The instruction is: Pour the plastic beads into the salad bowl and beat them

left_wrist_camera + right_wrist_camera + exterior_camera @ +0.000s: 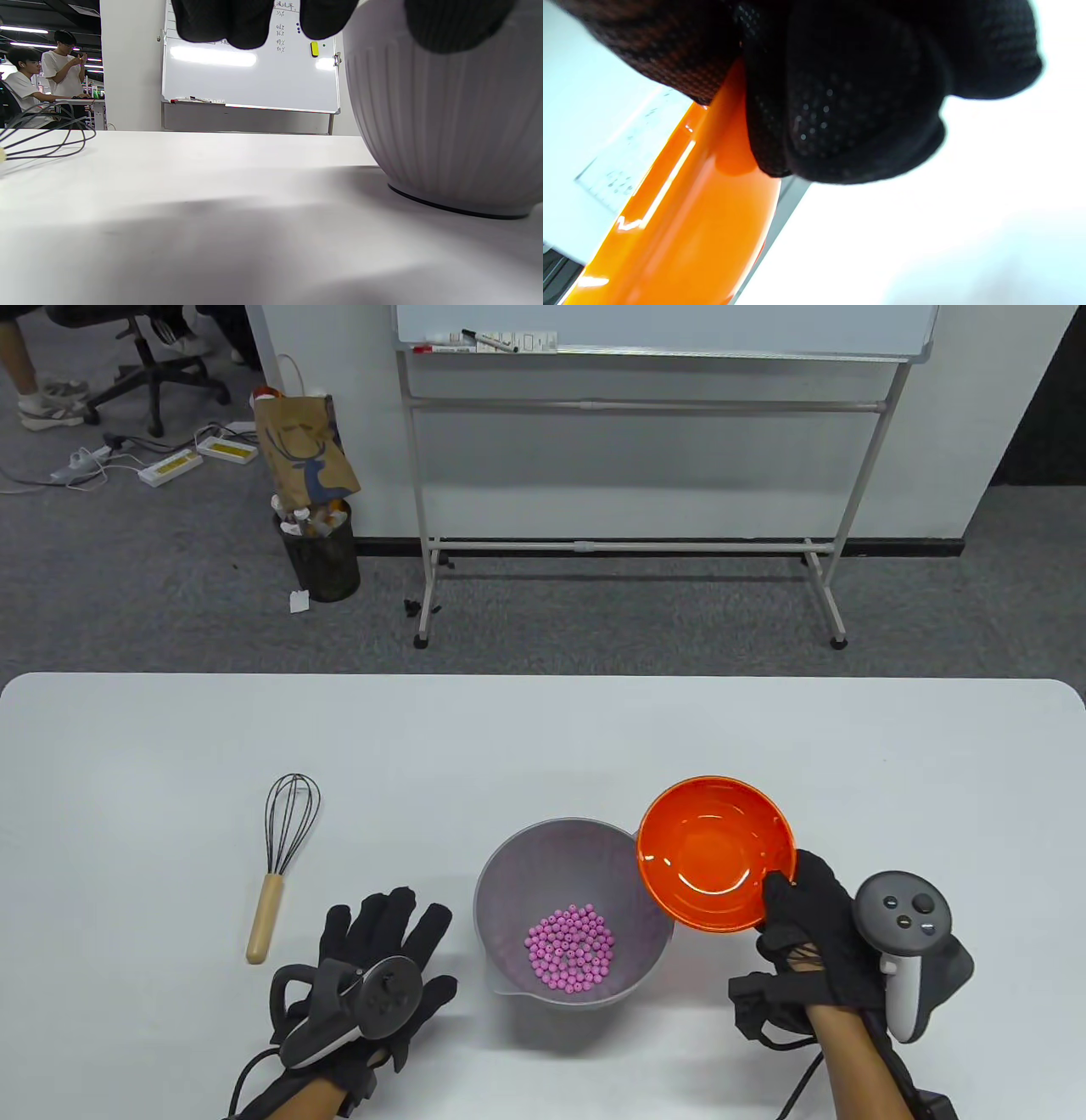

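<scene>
- The pink plastic beads (569, 947) lie in a loose heap on the bottom of the grey salad bowl (509, 891), which stands upright on the white surface (543, 729) in front of me.
- The orange bowl (715, 853) they belong to looks empty inside; I see no beads left in it, so I judge the pouring done.
- My right hand (806, 929) grips that orange bowl by its near rim, thumb over the edge, holding it tilted, its far lip over the right edge of the salad bowl. The right wrist view shows my gloved fingers (848, 106) pressed against the orange wall.
- What is left for this hand, as I judge it: set the orange bowl down out of the way.
- My left hand (382, 950) lies flat on the surface with fingers spread, holding nothing, just beside the salad bowl on its left.
- The whisk (280, 865) lies untouched on the surface further left, wooden handle toward me, apart from my left hand.
- So the beating has not begun; I judge the whisk must be picked up next, and the salad bowl may need steadying.
</scene>
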`<state>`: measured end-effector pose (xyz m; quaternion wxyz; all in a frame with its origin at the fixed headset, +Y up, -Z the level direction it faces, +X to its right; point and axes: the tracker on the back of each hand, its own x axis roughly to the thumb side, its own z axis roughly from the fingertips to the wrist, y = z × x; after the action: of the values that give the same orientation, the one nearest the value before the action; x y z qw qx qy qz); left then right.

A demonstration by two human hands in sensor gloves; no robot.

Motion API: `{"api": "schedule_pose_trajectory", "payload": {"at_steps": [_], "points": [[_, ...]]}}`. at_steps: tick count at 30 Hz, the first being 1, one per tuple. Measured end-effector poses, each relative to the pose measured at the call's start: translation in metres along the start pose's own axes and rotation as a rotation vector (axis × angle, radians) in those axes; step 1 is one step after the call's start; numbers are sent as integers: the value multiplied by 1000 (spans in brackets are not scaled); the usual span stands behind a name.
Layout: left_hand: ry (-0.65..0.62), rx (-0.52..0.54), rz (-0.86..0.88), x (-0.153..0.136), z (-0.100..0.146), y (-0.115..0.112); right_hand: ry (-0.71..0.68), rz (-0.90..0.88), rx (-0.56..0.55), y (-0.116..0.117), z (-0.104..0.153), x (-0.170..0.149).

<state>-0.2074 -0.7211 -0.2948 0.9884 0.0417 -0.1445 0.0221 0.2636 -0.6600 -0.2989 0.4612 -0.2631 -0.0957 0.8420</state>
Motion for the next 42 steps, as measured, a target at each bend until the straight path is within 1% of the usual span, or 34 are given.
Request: {"api": "schedule_pose_trajectory", "payload": {"at_steps": [1, 4, 6, 7, 9, 11, 14, 17, 21, 25, 26, 27, 29, 32, 33, 35, 36, 37, 38, 40, 42], "points": [[1, 1, 2, 0, 0, 0, 16, -6, -2, -1, -2, -5], [5, 1, 4, -1, 0, 0, 119, -11, -10, -1, -15, -38], [7, -1, 0, -1, 0, 0, 195, -2, 8, 5, -24, -61], [7, -1, -1, -1, 0, 0, 218, 0, 16, 7, -26, -68], [8, -2, -4, -2, 0, 0, 264, 11, 63, 15, -33, -82], [8, -6, -8, -2, -1, 0, 274, 29, 115, 21, -39, -91], [11, -6, -8, -2, -1, 1, 316, 61, 158, 31, -42, -99], [13, -4, -6, -3, -1, 1, 333, 90, 175, 36, -43, -101], [14, 1, -4, -4, 0, 2, 315, 140, 141, 37, -39, -98], [10, 11, 5, -4, 1, 6, 308, 253, 58, 30, -31, -94], [9, 15, 7, -3, 2, 7, 281, 320, -3, 25, -26, -88], [7, 19, 9, -3, 3, 7, 267, 344, -24, 23, -25, -86], [5, 23, 16, -2, 3, 9, 184, 428, -103, 15, -17, -71], [1, 24, 16, -1, 3, 9, -15, 583, -204, 10, 2, -38], [-3, 24, 13, 0, 2, 9, -90, 601, -224, 10, 10, -26], [-5, 26, 13, 2, 3, 9, -243, 601, -209, 15, 27, -8], [-6, 29, 13, 3, 3, 10, -316, 592, -171, 18, 35, -3], [-8, 33, 13, 3, 4, 11, -357, 586, -148, 20, 39, 0], [-9, 40, 17, 3, 4, 13, -428, 577, -131, 24, 48, 2], [-5, 57, 20, 3, 6, 15, -536, 609, -114, 32, 58, -2], [-2, 63, 20, 2, 7, 16, -575, 662, -107, 39, 60, -11]]}}
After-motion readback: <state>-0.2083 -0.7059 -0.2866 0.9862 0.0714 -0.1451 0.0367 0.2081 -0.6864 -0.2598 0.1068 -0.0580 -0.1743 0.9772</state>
